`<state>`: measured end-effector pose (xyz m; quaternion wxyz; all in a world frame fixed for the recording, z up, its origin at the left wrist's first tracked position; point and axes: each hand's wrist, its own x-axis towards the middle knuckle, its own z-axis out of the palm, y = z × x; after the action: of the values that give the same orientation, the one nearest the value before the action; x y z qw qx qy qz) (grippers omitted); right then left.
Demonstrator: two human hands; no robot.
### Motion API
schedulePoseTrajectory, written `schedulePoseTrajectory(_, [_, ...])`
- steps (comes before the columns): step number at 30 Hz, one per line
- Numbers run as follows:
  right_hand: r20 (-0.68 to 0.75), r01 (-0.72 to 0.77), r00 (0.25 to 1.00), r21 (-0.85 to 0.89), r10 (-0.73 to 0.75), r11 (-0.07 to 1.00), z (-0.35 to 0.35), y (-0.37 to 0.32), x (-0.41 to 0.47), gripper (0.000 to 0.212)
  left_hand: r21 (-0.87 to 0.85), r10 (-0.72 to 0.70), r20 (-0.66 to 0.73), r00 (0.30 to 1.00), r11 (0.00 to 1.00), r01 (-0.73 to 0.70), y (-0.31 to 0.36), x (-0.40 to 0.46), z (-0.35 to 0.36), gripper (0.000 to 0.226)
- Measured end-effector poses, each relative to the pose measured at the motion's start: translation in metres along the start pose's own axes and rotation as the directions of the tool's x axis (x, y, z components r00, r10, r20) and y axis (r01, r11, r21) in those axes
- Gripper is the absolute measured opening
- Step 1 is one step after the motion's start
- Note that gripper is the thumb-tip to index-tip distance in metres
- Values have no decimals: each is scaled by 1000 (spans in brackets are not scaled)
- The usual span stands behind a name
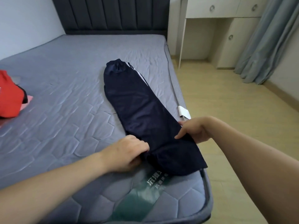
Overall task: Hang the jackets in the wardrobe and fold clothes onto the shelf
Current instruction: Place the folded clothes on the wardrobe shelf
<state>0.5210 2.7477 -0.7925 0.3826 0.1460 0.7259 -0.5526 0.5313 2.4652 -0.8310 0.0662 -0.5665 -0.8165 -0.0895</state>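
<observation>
Both hands on dark navy track trousers with white side stripes (137,104), laid lengthwise on grey quilted mattress (64,88), centre frame.

Left hand (127,152) fingers curled, gripping near-end fabric; right hand (192,130) pinching opposite edge. Red garment (9,94) at left edge, well apart.

Bed: my bare quilted blue-grey mattress (64,88) fills the left and centre.
Headboard: dark padded panels (110,13) stand upright behind it.
Wall: pale and plain (24,21), on my left.
Floor: light wood boards (226,110) run along my right.
Desk: white, with drawers (218,10), in the far corner.
Curtain: grey-blue folds (267,46) hang to the floor.
</observation>
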Motion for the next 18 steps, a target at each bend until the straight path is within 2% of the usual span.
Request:
schedulePoseTrajectory(2, [-134,-25,991,-80,14,996,3,-6,-3,31,23,16,35,999,1000,-16,-2,-9,5,31])
schedulePoseTrajectory(3, [-205,-53,978,-128,26,990,3,-12,-6,25,-1,23,29,999,1000,-23,2,-12,9,26])
schedulePoseTrajectory(4, [-245,-61,969,-145,24,988,4,-19,-11,27,-67,5,-2,1000,998,-5,7,-11,13,19])
schedulePoseTrajectory(5, [-254,-41,967,-140,4,989,1,-24,-12,35,-207,-88,-59,994,976,74,11,-6,11,20])
schedulePoseTrajectory(6, [-268,-14,963,-109,-16,994,0,-29,-15,45,-443,-278,-103,955,873,206,12,2,4,25])
schedulePoseTrajectory(7, [-293,16,956,-64,-34,998,-4,-33,-16,51,-673,-472,-99,876,680,290,9,9,-6,25])
schedulePoseTrajectory(8, [-319,48,947,2,-45,999,-6,-39,-18,49,-798,-596,-95,797,524,297,1,15,-13,23])
schedulePoseTrajectory(9, [-338,93,939,93,-56,991,-11,-44,-18,41,-824,-628,-106,771,490,285,-8,18,-21,18])
schedulePoseTrajectory(10, [-346,132,936,197,-57,971,-12,-50,-19,29,-767,-581,-110,806,566,304,-15,18,-29,9])
schedulePoseTrajectory(11, [-344,160,938,292,-53,943,-15,-54,-17,17,-649,-478,-61,876,686,329,-19,17,-33,9])
schedulePoseTrajectory(12, [-330,169,943,350,-48,921,-15,-57,-15,13,-455,-352,20,936,831,322,-20,15,-30,27])
schedulePoseTrajectory(13, [-325,179,944,368,-54,912,-17,-57,-10,20,-259,-237,112,965,931,258,-18,11,-19,46])
schedulePoseTrajectory(15, [-310,191,948,388,-68,902,-16,-53,-1,41,35,-166,241,956,986,162,-8,7,11,64])
schedulePoseTrajectory(16, [-288,192,955,398,-77,897,-15,-47,4,49,130,-198,250,948,977,170,-3,7,25,62])
schedulePoseTrajectory(18, [-234,217,963,393,-130,894,-17,-35,12,59,250,-302,172,938,934,255,0,16,43,53])
